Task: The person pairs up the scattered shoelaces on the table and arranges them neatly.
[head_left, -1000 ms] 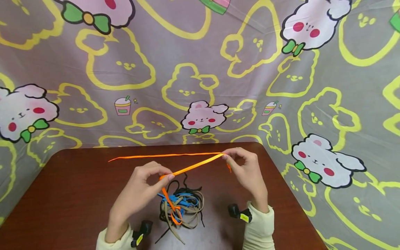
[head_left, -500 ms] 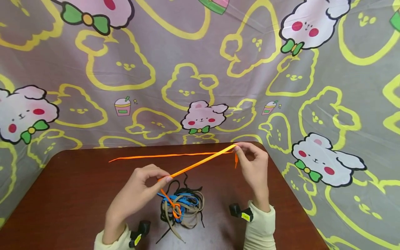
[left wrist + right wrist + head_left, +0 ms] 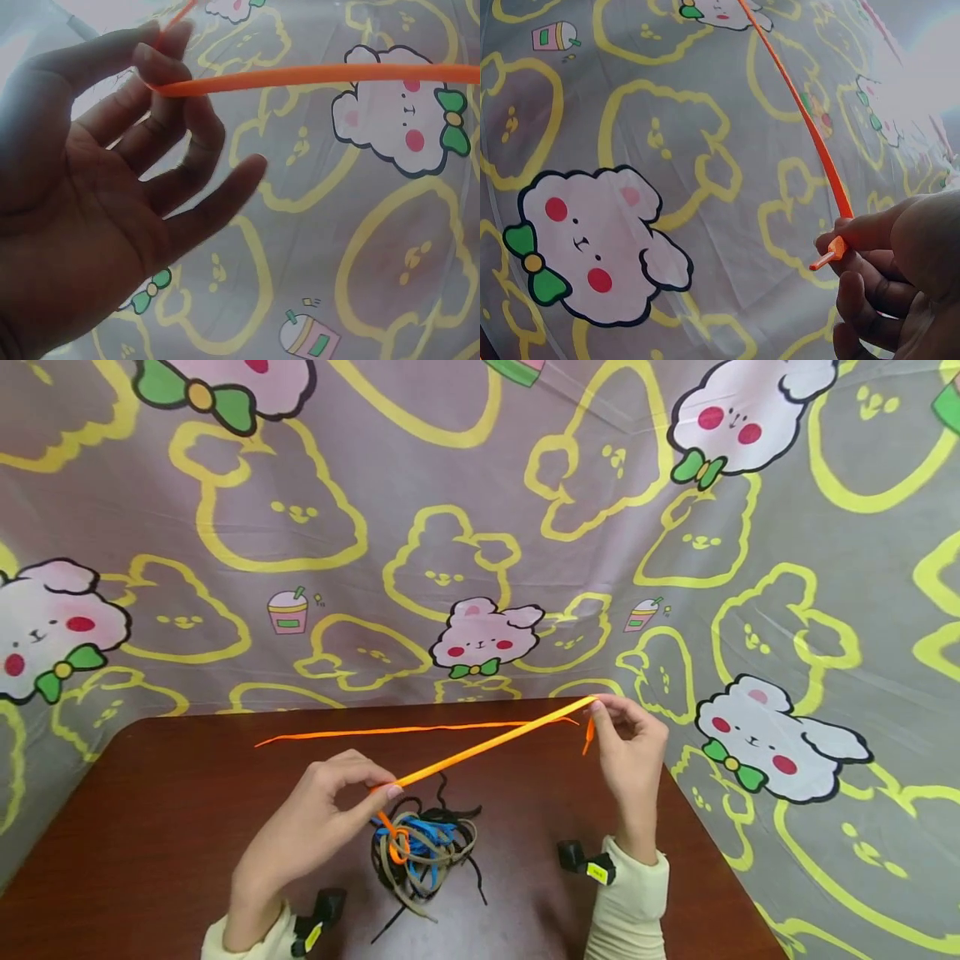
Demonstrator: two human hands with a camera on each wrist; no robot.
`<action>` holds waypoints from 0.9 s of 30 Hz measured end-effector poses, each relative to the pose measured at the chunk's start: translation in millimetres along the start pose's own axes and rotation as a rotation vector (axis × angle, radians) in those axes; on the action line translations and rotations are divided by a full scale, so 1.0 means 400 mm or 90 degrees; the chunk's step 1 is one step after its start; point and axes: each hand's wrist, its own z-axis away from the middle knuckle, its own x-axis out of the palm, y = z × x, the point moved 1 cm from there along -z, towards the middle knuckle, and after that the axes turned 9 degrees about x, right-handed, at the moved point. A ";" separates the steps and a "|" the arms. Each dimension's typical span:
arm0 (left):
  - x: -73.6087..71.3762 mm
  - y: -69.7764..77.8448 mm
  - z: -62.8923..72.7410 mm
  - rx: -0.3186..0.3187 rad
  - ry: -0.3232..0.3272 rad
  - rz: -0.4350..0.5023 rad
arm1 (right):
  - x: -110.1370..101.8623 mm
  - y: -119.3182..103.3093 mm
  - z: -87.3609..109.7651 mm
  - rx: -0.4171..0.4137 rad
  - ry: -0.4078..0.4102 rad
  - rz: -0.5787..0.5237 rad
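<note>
An orange shoelace (image 3: 495, 742) stretches slantwise between my two hands above the table. Its lower part is pinched between thumb and forefinger of my left hand (image 3: 311, 818), other fingers loosely bent. From there it drops to the tangled heap of blue, tan and black shoelaces (image 3: 450, 831), where an orange loop lies on top. My right hand (image 3: 633, 752), higher and farther right, pinches the lace near its end. The short tip (image 3: 825, 260) hangs out below the thumb in the right wrist view. The left wrist view shows the lace (image 3: 300, 77) running taut from the left fingertips.
Another orange shoelace (image 3: 375, 730) lies nearly straight along the back of the dark brown table (image 3: 172, 827). Patterned cloth (image 3: 480, 543) hangs behind and at the sides. Each wrist carries a small black camera, such as this right one (image 3: 585, 862).
My right hand has moved right and upward, lengthening the stretch of orange shoelace between the hands. The left hand has shifted slightly left, and the orange loop on the heap has drawn smaller.
</note>
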 end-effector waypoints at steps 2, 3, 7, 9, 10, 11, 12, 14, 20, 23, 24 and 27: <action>-0.006 0.003 0.000 0.025 0.002 0.004 | -0.008 0.003 -0.007 0.009 0.011 0.015; -0.009 0.005 0.000 0.036 0.003 0.009 | -0.012 0.006 -0.010 0.009 0.015 0.022; -0.021 0.013 0.009 0.079 0.010 0.027 | -0.029 0.014 -0.026 0.004 0.030 0.041; -0.028 0.017 0.015 0.084 0.006 0.034 | -0.035 0.017 -0.035 -0.005 0.040 0.046; -0.031 0.019 0.018 0.086 0.003 0.034 | -0.039 0.017 -0.038 -0.008 0.046 0.052; -0.033 0.021 0.021 0.088 0.000 0.034 | -0.042 0.016 -0.042 -0.011 0.053 0.056; -0.036 0.022 0.024 0.090 -0.003 0.033 | -0.045 0.014 -0.044 -0.013 0.060 0.063; -0.040 0.024 0.031 0.089 -0.008 0.029 | -0.053 0.009 -0.047 -0.016 0.071 0.073; -0.051 0.008 0.063 0.102 -0.016 0.022 | -0.077 -0.027 -0.046 -0.013 0.103 0.080; -0.057 -0.014 0.085 0.095 -0.026 0.002 | -0.091 -0.024 -0.050 -0.013 0.108 0.088; -0.059 -0.022 0.093 0.087 -0.032 -0.008 | -0.096 -0.018 -0.053 -0.012 0.109 0.091; -0.068 -0.049 0.115 0.058 -0.054 -0.033 | -0.111 0.011 -0.067 -0.007 0.108 0.095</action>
